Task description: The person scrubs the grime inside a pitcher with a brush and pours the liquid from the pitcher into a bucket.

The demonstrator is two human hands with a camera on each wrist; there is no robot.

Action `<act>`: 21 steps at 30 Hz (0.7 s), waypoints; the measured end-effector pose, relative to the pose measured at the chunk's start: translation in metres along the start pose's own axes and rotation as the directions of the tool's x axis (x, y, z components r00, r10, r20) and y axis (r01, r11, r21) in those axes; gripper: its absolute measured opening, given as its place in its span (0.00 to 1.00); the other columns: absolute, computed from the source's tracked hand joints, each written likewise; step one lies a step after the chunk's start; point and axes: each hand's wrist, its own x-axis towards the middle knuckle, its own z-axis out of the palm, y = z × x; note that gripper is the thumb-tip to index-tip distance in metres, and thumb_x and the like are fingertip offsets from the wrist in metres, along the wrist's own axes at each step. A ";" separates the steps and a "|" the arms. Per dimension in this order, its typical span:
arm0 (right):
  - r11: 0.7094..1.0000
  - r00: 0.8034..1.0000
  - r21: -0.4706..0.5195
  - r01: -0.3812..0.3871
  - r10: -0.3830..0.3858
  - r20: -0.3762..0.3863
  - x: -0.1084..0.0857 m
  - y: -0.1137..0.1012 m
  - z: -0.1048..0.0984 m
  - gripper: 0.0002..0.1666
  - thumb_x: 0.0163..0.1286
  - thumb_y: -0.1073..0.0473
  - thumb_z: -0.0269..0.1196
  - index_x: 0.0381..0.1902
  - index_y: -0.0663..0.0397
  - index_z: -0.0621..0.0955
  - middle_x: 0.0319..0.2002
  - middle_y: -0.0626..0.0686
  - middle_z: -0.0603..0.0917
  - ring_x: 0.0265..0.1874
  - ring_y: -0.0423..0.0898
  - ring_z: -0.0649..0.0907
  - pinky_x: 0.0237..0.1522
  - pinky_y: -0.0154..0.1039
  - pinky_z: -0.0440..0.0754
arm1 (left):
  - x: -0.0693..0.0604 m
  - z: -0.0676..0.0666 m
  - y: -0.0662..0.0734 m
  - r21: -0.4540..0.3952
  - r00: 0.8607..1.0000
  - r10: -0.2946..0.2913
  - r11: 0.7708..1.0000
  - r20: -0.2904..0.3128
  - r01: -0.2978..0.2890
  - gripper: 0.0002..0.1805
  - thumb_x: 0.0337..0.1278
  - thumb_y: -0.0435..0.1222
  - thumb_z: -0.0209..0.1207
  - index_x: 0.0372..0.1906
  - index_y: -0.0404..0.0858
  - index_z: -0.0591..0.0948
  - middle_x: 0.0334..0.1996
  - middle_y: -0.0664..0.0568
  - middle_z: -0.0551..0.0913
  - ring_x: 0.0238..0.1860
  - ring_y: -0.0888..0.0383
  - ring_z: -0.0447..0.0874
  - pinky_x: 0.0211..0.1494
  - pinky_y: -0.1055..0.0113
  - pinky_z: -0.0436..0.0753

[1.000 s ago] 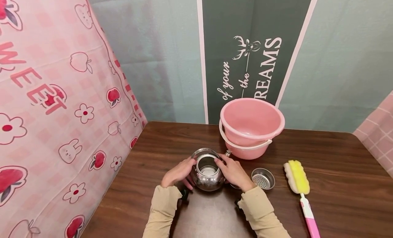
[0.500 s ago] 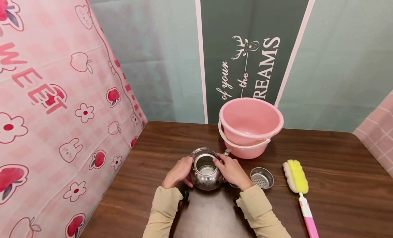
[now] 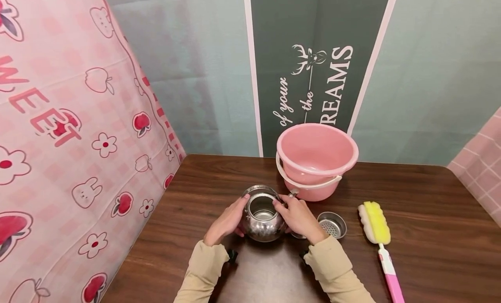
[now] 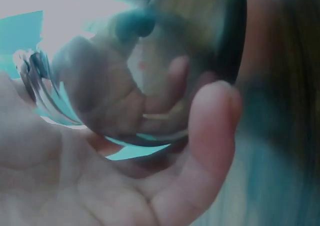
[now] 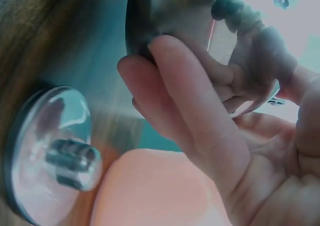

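Observation:
A shiny stainless steel teapot (image 3: 263, 230) without its lid stands upright on the table in the head view, its round mouth facing up and its hoop handle lowered behind the rim. My left hand (image 3: 224, 221) grips its left side and my right hand (image 3: 300, 217) its right side, near the spout. In the left wrist view one digit (image 4: 215, 126) presses the polished teapot body (image 4: 125, 86). Fingers (image 5: 190, 86) of my right hand bear on the teapot in the right wrist view. A knobbed round lid (image 5: 40, 181) lies beside that hand.
Right of my right hand sits a perforated steel strainer (image 3: 332, 224). Behind it stands a pink basin (image 3: 318, 148) stacked in a pink bucket (image 3: 313, 193) with a white handle. A yellow and white sponge brush (image 3: 375, 222) lies farther right on the wooden table (image 3: 438, 233).
The head view has shifted slightly, moving the scene left in the picture. Both hands keep hold of the teapot, and the left hand's fingertips sit slightly higher near its rim.

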 end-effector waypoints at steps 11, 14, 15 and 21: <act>0.998 0.999 0.027 -0.049 0.048 0.015 -0.012 -0.016 -0.016 0.26 0.72 0.46 0.54 0.61 0.54 0.76 0.48 0.66 0.83 0.08 0.48 0.82 0.15 0.44 0.81 | -0.018 0.001 0.018 0.097 0.999 0.048 0.994 -0.002 -0.047 0.40 0.67 0.67 0.26 0.62 0.40 0.66 0.34 0.42 0.75 0.19 0.53 0.74 0.27 0.55 0.80; 0.998 0.998 0.034 -0.053 0.053 0.015 -0.016 -0.021 -0.020 0.24 0.72 0.46 0.54 0.59 0.53 0.77 0.45 0.66 0.84 0.07 0.47 0.81 0.15 0.44 0.81 | -0.023 0.000 0.023 0.097 0.999 0.049 0.994 0.001 -0.049 0.41 0.66 0.67 0.26 0.62 0.40 0.67 0.31 0.44 0.76 0.17 0.52 0.75 0.27 0.52 0.81; 0.998 0.999 0.039 -0.052 0.052 0.013 -0.018 -0.022 -0.022 0.23 0.73 0.46 0.54 0.57 0.53 0.78 0.44 0.65 0.84 0.07 0.47 0.81 0.15 0.43 0.81 | -0.025 -0.001 0.026 0.091 0.999 0.045 0.995 0.001 -0.045 0.41 0.65 0.68 0.26 0.62 0.41 0.67 0.29 0.43 0.77 0.16 0.51 0.76 0.28 0.50 0.82; 1.000 1.000 0.020 -0.017 0.017 0.004 -0.029 -0.034 -0.033 0.17 0.73 0.47 0.53 0.47 0.51 0.81 0.30 0.56 0.85 0.07 0.45 0.81 0.15 0.40 0.80 | -0.039 -0.003 0.043 0.041 0.999 0.030 0.999 0.012 -0.030 0.42 0.63 0.70 0.27 0.58 0.40 0.69 0.25 0.40 0.80 0.14 0.47 0.81 0.24 0.48 0.83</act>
